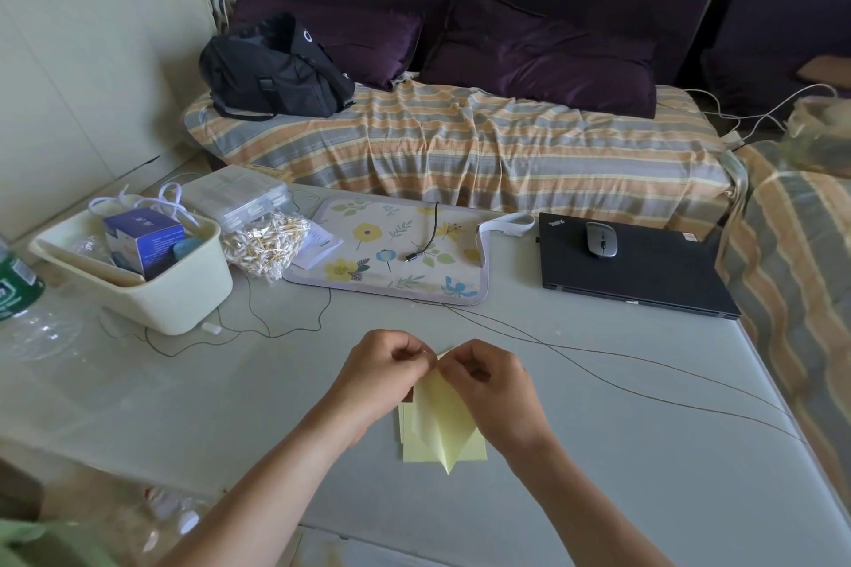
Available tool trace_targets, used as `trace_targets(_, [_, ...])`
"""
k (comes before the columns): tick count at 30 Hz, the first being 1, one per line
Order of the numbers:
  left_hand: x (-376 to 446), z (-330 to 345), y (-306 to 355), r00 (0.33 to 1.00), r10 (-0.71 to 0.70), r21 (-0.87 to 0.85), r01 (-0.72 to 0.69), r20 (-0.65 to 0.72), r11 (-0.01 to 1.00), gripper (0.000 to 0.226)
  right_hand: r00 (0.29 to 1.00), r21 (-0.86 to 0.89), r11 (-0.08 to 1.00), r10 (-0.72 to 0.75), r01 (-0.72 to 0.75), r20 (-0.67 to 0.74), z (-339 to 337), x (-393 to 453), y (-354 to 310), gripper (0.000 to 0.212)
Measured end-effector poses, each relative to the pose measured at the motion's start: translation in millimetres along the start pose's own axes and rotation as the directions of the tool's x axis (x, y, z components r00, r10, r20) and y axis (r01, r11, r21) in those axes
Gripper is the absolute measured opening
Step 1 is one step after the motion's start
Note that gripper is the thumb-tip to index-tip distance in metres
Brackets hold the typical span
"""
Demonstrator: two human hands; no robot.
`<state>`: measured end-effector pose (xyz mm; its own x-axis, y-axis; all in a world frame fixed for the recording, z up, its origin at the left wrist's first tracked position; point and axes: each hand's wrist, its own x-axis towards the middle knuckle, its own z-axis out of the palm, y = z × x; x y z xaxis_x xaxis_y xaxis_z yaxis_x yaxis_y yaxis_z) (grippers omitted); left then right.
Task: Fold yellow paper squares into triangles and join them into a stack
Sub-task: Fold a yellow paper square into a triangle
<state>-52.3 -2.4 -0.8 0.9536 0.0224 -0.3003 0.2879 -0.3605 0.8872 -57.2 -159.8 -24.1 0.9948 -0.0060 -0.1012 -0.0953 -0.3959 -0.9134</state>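
Two hands pinched one yellow paper above the yellow pile on the worktop.

The left hand [382, 375] and right hand [490, 387] had curled fingers [421, 355] nipping the top corner of a folded yellow paper [442, 419], held just over the yellow squares [474, 451] on the worktop [621, 451]. One cream bin [152, 290] held one blue box [145, 239]; one bag of cotton swabs [265, 246] lay beside it.

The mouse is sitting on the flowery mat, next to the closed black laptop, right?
Not quite. In the head view the grey mouse sits on top of the closed black laptop, not on the flowery mat. The mat lies beside the laptop with only a thin black cable on it.
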Motion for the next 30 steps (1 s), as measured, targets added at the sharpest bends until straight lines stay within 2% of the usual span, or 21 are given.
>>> trace_targets(5, [-1, 0, -2, 1.000, 0.018, 0.093, -0.017, -0.011, 0.996, 0.015, 1.000, -0.046, 0.999, 0.020, -0.019, 0.020, 1, 2, 4, 0.009])
trace_targets(9, [1, -3, 0, 0.994, 0.024, 0.098, -0.013, -0.110, 0.995, 0.015, 0.999, -0.055, 0.998, 0.039, -0.038, 0.009, 0, 3, 5, 0.013])
trace_targets(13, [3, -5, -2, 0.993, -0.019, 0.020, 0.021, -0.114, 1.000, 0.015, 0.999, -0.066, 0.997, 0.033, -0.032, 0.008, -2, 2, 6, 0.016])
trace_targets(18, [4, -3, 10, 0.987, -0.157, -0.218, 0.146, -0.034, 0.965, 0.028, 0.999, -0.043, 0.998, 0.038, -0.038, 0.000, -5, 4, 7, 0.017])
trace_targets(23, [3, -3, 7, 0.996, -0.088, -0.201, 0.083, -0.018, 0.976, 0.015, 0.998, 0.011, 0.998, 0.060, -0.060, 0.004, -6, 4, 5, 0.014])
trace_targets(28, [8, -3, -3, 0.997, -0.027, -0.127, 0.017, -0.076, 0.992, 0.009, 0.996, 0.030, 0.997, 0.076, -0.077, 0.047, -5, 4, 4, 0.014])
trace_targets(30, [9, -4, -5, 0.996, -0.014, -0.109, 0.005, -0.086, 0.994, 0.008, 0.995, 0.052, 0.996, 0.073, -0.077, 0.071, -3, 3, 3, 0.026])
